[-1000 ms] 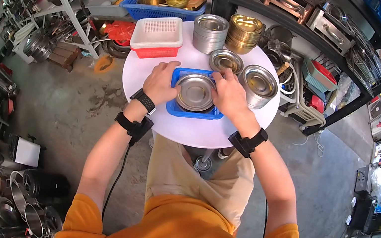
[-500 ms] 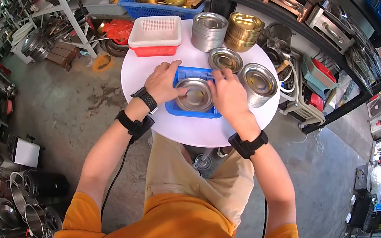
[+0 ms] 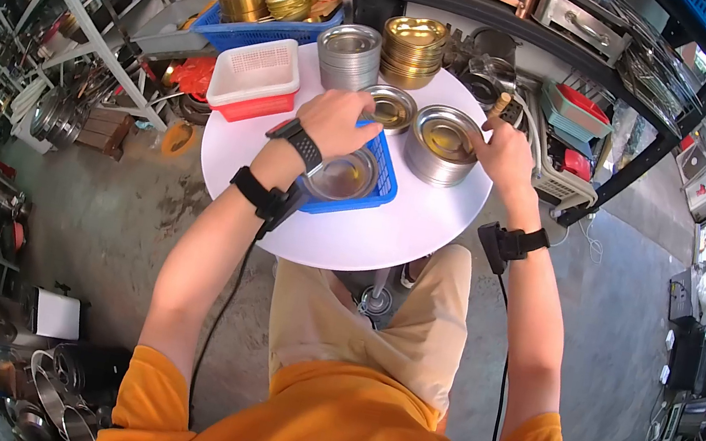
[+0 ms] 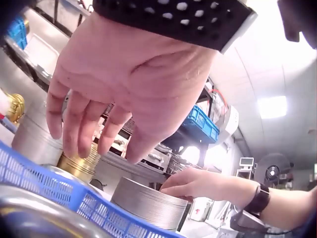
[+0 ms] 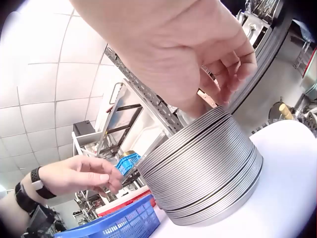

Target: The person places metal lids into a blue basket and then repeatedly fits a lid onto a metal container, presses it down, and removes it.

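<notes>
My left hand hovers over the far left part of a blue plastic basket, fingers hanging loosely bent with nothing in them. Round silver metal plates lie inside this basket. At the right, my right hand is at the rim of a tall stack of silver plates. In the right wrist view its thumb reaches down at the top rim of the stack, while the other fingers bend in the air above it. A shallow round metal dish sits between the basket and the stacks.
Another silver plate stack and a stack of gold bowls stand at the back of the white round table. A white basket nested in a red one is at the left. Behind the table is a blue crate of gold bowls.
Both hands have left the plates in the blue basket. The right hand has moved right to the silver stack; the left has lifted above the basket. The head view has turned right.
</notes>
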### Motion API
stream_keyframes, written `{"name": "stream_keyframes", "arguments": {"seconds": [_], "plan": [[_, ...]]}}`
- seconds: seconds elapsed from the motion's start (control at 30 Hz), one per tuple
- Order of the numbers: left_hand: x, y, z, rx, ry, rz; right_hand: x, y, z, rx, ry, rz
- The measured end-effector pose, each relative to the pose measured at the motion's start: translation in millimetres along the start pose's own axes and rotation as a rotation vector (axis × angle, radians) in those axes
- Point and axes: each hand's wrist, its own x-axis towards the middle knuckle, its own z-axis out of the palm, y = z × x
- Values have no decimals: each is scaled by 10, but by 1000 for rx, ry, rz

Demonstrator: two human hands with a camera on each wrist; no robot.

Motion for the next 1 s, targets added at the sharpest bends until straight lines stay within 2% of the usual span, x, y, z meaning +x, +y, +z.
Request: {"name": "stream_keyframes", "arguments": {"seconds": [0.03, 0.1, 0.27, 0.43, 0.5, 0.53, 0.6, 0.7, 0.8, 0.93, 1.0], "plan": [[78, 84, -17, 1, -6, 8, -9, 16, 10, 0, 3, 10], [214, 281, -92, 71, -152, 10, -20, 39, 62, -12, -48, 9], [567, 607, -36, 215, -284, 80, -33, 38, 136, -13, -63, 51], [854, 656, 293, 277, -250, 58, -63, 29, 144, 14, -38, 71], [894, 702, 317, 307, -299, -88, -55, 25, 154, 14, -35, 75], [914, 659, 355, 309, -301, -83, -57, 25, 148, 23, -46, 74], [935, 533, 434, 302, -196, -89, -72, 12, 150, 39, -15, 84], [982, 467, 482, 226, -229, -158, -91, 22, 168, 58, 19, 93], [958, 477, 503, 257, -183, -111, -94, 20, 174, 69, 26, 106], [950, 531, 480, 292, -228, -105, -95, 25, 185, 65, 26, 111], [922, 539, 472, 306, -182, -67, -87, 24, 167, 52, 35, 89]]}}
